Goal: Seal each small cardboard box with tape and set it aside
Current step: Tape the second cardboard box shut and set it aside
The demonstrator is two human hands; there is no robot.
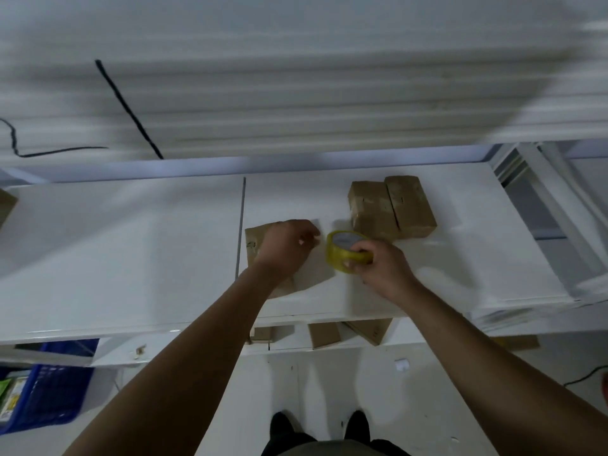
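Where the right hand [381,268] curls thumb and fingers round the yellow tape roll [335,256], the roll sits just beside the open job, likely so a strip can be drawn straight across.

- Left hand [286,245]: laid over the small cardboard box [255,248], fingers curled at its right edge, steadying it; a pinched tape end cannot be confirmed.
- Box: on the white worktop [131,241], near the front edge.
- Two further boxes [371,209] [411,205]: touching side by side behind the roll, apparently set aside.
- Lower shelf: more boxes [324,335].
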